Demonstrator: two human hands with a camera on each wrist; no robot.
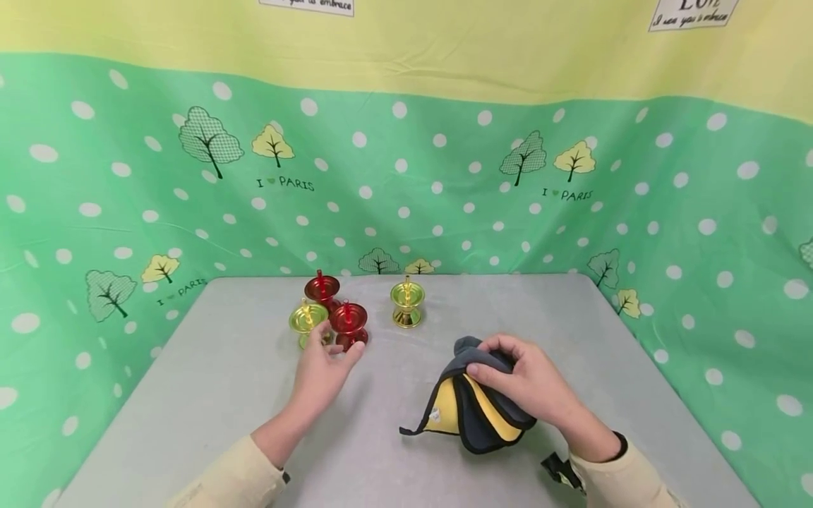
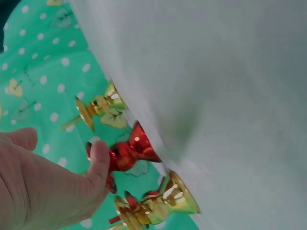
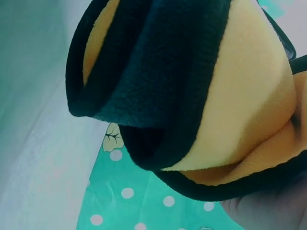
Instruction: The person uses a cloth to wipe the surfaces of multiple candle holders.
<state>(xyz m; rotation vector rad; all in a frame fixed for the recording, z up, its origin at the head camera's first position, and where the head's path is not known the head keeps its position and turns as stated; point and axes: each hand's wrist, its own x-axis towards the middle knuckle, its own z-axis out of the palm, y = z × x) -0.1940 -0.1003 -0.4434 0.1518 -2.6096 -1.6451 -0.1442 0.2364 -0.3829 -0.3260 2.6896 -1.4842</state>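
My left hand (image 1: 322, 374) reaches over the table at the left, thumb and fingers apart, right beside a red candle holder (image 1: 348, 319) with a central spike. In the left wrist view the thumb overlaps that red holder (image 2: 125, 155). Close by the fingers stand a gold candle holder (image 1: 306, 319) and, behind, another red candle holder (image 1: 321, 288). With thumb and fingers my right hand (image 1: 540, 381) pinches a folded bundle of navy and yellow cloths (image 1: 444, 408) with dark edging. In the right wrist view the cloths (image 3: 249, 96) hide most of this hand.
A second gold candle holder (image 1: 407, 303) stands apart near the back of the grey table (image 1: 209, 395). Beside my right wrist is a black buckle-like piece (image 1: 562, 471). A green and yellow curtain (image 1: 444, 155) with white dots encloses the back and sides.
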